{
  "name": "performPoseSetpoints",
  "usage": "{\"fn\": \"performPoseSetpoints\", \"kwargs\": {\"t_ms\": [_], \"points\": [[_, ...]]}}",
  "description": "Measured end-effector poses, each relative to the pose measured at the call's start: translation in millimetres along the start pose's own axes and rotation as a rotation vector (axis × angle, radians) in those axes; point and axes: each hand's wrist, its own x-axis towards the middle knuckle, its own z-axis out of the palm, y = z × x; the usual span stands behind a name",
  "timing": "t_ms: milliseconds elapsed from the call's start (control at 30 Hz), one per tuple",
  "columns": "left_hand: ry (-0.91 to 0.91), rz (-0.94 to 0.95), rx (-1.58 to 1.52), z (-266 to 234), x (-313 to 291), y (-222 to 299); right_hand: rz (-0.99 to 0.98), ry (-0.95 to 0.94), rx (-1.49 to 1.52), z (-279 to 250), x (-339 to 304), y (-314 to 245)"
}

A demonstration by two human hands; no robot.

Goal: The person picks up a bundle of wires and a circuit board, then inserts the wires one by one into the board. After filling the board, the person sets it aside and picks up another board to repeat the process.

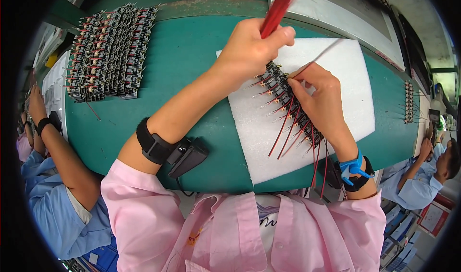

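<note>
A long dark strip of small parts [288, 104], studded with brass-coloured pins and trailing thin red wires [286, 128], lies slantwise on a soft white foam sheet [345, 80] spread over the smooth green table [192, 55]. The left hand [249, 51] has its fingers clenched around a bundle of red wires [278, 7] above the strip's far end, while the right hand [321, 96] pinches one thin wire at the strip. A stack of like strips [110, 51] rests at the table's far left.
</note>
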Motion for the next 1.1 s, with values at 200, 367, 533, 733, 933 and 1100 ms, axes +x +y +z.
{"fn": "performPoseSetpoints", "kwargs": {"t_ms": [200,367,533,733,933,1100], "points": [[-0.027,-0.127,-0.555,1,5,-5,-0.329,-0.048,-0.402,-16,4,-10],[0.097,-0.183,-0.599,18,5,5,-0.171,-0.160,-0.219,-28,15,-10],[-0.064,-0.060,-0.538,29,10,6,0.158,-0.145,0.283,-21,36,-7],[0.112,-0.059,-0.536,31,10,16,0.304,-0.160,0.505,-27,40,-9],[0.039,0.036,-0.125,3,8,0,0.385,-0.084,0.833,-25,41,0],[0.030,-0.010,-0.090,7,5,3,0.386,-0.183,0.795,-21,40,1]]}}
